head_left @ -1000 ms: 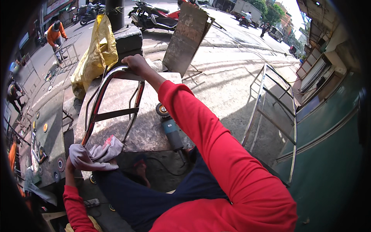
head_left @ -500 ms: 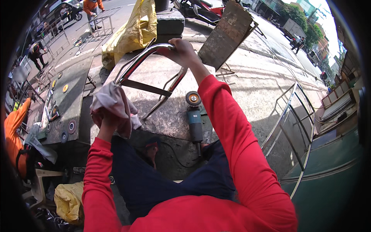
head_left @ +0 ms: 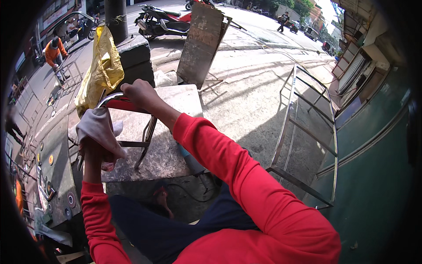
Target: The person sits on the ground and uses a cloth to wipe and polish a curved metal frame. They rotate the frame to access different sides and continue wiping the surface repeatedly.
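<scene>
A polished metal tube frame (head_left: pixel 134 144) with a curved top and a crossbar stands tilted over the worktable (head_left: pixel 176 99). My right hand (head_left: pixel 141 95) is closed round the top of its curve. A greyish-white cloth (head_left: pixel 97 127) is wrapped over the frame's left side. My left hand (head_left: pixel 93 152) grips this cloth from below, its fingertips covered by the folds. An angle grinder (head_left: pixel 190 163) lies on the table's right part, half hidden behind my right forearm.
A yellow sack (head_left: pixel 102 70) hangs by a dark block beyond the table. A rusty metal sheet (head_left: pixel 200 44) leans behind. At the right stands a ladder-like metal frame (head_left: pixel 288 119). Grinding discs (head_left: pixel 71 199) lie on a board at the left. A person in orange (head_left: pixel 53 55) works farther off.
My view has swung to the right. The cloth and my left hand have come up closer to the frame's curved top and my right hand. The grinder is now partly covered by my forearm.
</scene>
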The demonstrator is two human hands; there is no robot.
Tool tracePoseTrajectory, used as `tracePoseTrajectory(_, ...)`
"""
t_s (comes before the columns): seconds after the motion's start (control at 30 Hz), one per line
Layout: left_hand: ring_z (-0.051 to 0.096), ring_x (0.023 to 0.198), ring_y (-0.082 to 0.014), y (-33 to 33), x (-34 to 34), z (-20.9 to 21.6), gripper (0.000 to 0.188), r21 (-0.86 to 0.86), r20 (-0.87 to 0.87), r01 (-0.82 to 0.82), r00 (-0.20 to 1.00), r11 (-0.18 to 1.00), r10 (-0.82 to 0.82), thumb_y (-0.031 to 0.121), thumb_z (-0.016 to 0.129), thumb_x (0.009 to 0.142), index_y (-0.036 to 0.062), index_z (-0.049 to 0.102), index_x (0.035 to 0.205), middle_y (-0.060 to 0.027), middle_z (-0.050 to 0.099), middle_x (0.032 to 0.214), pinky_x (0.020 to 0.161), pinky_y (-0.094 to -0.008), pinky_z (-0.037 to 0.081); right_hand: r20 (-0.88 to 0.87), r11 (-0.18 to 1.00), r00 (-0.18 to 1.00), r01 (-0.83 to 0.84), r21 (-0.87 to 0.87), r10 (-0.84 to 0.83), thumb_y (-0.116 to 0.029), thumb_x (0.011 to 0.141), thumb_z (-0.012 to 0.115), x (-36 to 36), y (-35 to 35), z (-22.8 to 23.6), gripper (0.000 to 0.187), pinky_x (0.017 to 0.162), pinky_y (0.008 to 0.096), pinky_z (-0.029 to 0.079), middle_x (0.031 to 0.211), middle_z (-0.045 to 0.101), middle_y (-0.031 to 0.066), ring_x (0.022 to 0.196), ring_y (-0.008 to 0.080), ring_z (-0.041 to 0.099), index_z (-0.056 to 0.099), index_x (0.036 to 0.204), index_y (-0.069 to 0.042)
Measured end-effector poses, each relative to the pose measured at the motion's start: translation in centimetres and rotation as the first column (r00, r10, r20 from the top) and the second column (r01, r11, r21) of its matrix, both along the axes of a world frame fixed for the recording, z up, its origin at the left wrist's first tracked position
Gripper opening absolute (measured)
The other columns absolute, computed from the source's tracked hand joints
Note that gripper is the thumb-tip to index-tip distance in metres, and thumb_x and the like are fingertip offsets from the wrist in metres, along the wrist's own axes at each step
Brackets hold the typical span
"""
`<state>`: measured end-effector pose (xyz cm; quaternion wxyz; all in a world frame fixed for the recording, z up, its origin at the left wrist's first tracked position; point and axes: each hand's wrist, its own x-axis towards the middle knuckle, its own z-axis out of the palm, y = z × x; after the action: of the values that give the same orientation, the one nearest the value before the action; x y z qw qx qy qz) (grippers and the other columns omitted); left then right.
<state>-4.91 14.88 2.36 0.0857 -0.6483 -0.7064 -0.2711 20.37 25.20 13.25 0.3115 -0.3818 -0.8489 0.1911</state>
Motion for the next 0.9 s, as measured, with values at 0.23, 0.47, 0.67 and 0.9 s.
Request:
tracePoseTrajectory(0.23,0.041,0.129,-0.0289,3.8,-9.4,-13.0,0.06,0.205,0.348,0.186,0.904,0.961,-0.249,0.028,0.06,0.092,0.004,0.036,0.142,-0.0157,0.045,0.138,0.11,-0.0364,0.032,0.117,0.966,0.989,-0.112,0.232,0.087,-0.02,0.09,0.053,2.5,0.0,-0.8,0.02,0.071,0.0504,0.051,0.08,0.064,0.0281,0.076,0.0447,0.065,0.064,0.095,-0.004)
tracePoseTrajectory(0.47,0.049,0.12,-0.0254,-1.4,-1.7,-6.5,0.054,0.274,-0.024,0.058,0.998,0.96,-0.053,0.024,0.059,0.094,0.0029,0.039,0.14,-0.0139,0.048,0.132,0.104,-0.0352,0.039,-0.161,0.995,0.986,-0.063,-0.079,0.049,-0.042,0.099,0.042,3.9,-3.1,-0.4,0.054,0.081,0.0475,0.045,0.086,0.062,0.0352,0.086,0.0498,0.062,0.064,0.09,0.007)
tracePoseTrajectory(0.67,0.057,0.06,-0.0173,-1.4,6.9,2.8,0.016,0.439,0.207,0.04,0.968,0.897,-0.144,0.019,0.064,0.089,0.0059,0.056,0.086,-0.0055,0.061,0.07,0.053,-0.0317,0.045,-0.333,0.904,0.943,-0.168,-0.394,0.03,-0.049,0.103,0.033,3.3,-6.4,0.8,0.067,0.064,0.0449,0.038,0.059,0.054,0.0202,0.059,0.0342,0.049,0.057,0.071,0.005)
tracePoseTrajectory(0.9,0.046,0.061,-0.0055,-3.3,9.5,8.1,0.013,0.478,0.454,-0.034,0.865,0.878,-0.213,0.002,0.068,0.074,0.005,0.055,0.073,0.0024,0.053,0.064,0.054,-0.0259,0.041,-0.284,0.959,0.933,-0.26,-0.113,0.22,-0.042,0.103,0.035,1.4,-11.3,1.3,0.061,0.065,0.0483,0.042,0.069,0.059,0.0277,0.069,0.0464,0.057,0.063,0.079,0.005)
